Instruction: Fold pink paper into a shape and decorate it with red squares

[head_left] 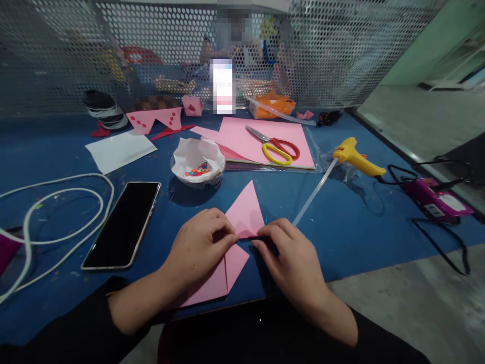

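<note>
A pink piece of paper [246,210] stands between my hands, its pointed corner facing away from me and its near edge folded over. My left hand [202,242] pinches the left end of that fold between thumb and fingers. At the right end, my right hand [291,253] grips the same fold with thumb and forefinger. Beneath my left hand and forearm lies more pink paper [215,283], with a crease and a pointed corner to the right; my hand partly hides it.
Around the blue table [326,242] are a dark-screened phone [123,225], white cable [28,242], paper-lined bowl [199,164], red-and-yellow scissors [278,146] on pink sheets [235,131], yellow glue gun [358,156] with its clear stick [316,189], and a purple power strip [434,197]. A perforated metal panel [159,30] stands behind.
</note>
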A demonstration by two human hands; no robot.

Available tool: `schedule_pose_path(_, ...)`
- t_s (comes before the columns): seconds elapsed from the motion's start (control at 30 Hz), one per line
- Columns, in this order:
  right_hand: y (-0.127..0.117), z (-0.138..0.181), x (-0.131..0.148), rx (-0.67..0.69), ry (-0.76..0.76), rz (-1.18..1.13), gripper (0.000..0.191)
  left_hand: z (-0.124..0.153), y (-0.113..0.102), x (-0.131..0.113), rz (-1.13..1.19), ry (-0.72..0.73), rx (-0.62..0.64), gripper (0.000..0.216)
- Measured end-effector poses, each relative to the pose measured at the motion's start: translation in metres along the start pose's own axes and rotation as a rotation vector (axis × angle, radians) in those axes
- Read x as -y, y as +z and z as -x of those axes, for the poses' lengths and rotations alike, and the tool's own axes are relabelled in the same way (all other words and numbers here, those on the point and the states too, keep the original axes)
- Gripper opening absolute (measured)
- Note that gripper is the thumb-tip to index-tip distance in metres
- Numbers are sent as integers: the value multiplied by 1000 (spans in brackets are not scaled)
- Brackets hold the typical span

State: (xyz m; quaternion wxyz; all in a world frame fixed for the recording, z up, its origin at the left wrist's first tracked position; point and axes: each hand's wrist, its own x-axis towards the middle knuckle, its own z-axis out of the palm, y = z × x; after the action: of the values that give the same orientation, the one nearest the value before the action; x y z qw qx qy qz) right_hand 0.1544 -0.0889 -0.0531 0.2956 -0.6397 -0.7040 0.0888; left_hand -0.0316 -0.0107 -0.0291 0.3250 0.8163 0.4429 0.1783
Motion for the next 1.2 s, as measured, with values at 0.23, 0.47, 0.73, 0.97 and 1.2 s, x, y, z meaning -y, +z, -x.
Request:
schedule_pose_path(0.23, 6, -9, 3, 21, -8, 132, 19, 0, -1, -1, -8, -6, 4, 16)
schedule_pose_path(0.47, 8, -11, 4, 22, -12, 212, 21, 1, -1, -5, -39, -26, -9, 17)
schedule_pose_path(0.73, 8, -12, 4, 12, -4, 194, 16, 1, 1, -4, -97, -35, -30, 9)
schedule_pose_path(0.97, 11, -10, 5, -27, 23, 109, 15, 8, 4, 0, -287, 203, -50, 15)
schedule_pose_path(1.2, 9, -8, 4, -74, 12, 97, 15, 24, 5, -8, -766, 592, 100, 34)
